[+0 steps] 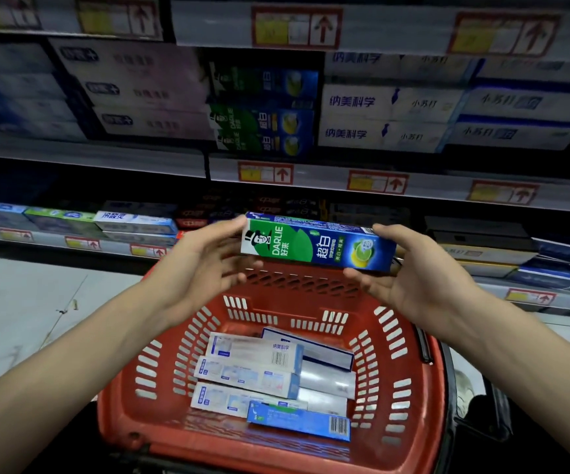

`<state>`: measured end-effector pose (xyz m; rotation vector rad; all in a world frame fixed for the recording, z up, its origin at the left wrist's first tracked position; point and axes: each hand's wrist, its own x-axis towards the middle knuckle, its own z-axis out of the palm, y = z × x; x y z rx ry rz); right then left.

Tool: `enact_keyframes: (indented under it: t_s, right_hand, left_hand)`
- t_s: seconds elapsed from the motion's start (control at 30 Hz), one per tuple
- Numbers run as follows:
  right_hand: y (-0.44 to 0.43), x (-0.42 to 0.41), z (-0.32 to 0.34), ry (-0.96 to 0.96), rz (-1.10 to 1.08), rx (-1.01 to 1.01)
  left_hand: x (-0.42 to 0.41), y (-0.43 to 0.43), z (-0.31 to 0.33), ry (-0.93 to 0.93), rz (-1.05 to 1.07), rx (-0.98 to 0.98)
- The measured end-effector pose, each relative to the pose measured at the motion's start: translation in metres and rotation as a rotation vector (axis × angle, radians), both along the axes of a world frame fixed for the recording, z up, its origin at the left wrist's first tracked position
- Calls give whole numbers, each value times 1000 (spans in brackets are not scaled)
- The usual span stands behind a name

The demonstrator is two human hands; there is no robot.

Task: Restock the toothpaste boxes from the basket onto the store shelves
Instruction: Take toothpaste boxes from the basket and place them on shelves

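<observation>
- The basket [129,415] sits nearest, below the hands, with its mouth open upward so the stock is easy to reach. Several boxes [252,374] lie flat on its bottom, mostly white, with a blue box [297,424] at the near edge.
- Above the basket's far rim, the green box [317,246] is held roughly level and lengthwise, printed face toward the camera. It is clear of the basket and not yet on any shelf.
- The left hand [205,265] takes its left end, thumb on top and fingers [235,273] curled underneath. The right hand [410,278] cups the right end the same way. Both hands are clamped on the green box, one per end, probably to keep it square for sliding in.
- Beyond and higher, a stack [263,111] of matching green boxes lies face out on a shelf [317,181]. That looks like this box's slot.
- Price tags [265,172] line the shelf edges, marking each product's place.
</observation>
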<state>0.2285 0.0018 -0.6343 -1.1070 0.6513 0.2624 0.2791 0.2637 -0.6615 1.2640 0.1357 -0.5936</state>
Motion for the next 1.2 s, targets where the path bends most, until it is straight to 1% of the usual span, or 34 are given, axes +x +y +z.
enact_keyframes:
  t_s: [0.07, 0.2, 0.37, 0.5, 0.6, 0.7, 0.8, 0.9, 1.0, 1.13, 1.2]
  right_hand:
    - [2, 2, 3, -35, -28, 19]
    - [3, 5, 5, -84, -35, 32]
    - [4, 9, 4, -64, -6, 37]
    - [6, 10, 1, -38, 4, 49]
    - [7, 10, 1, -54, 6, 45]
    - [10, 12, 5, -99, 1, 27]
    - [17, 22, 10, -158, -17, -2]
    - [27, 36, 17, -228, -26, -69]
    - [37, 54, 25, -350, -54, -150]
    - [46, 75, 39, -498, -34, -173]
    - [50, 84, 42, -555, -20, -268]
  left_hand:
    - [3, 2, 3, 8, 49, -25]
    - [8, 5, 2, -3, 127, 69]
    - [10, 5, -3, -10, 105, 110]
    - [10, 1, -2, -13, 105, 51]
    - [13, 3, -1, -34, 127, 25]
    - [16, 6, 2, -111, 168, 54]
    - [21, 7, 4, -230, 230, 105]
    - [31, 8, 5, -362, 327, 201]
    - [44, 11, 7, -506, 399, 325]
    - [64, 17, 20, -612, 471, 347]
    - [76, 21, 28, -646, 500, 363]
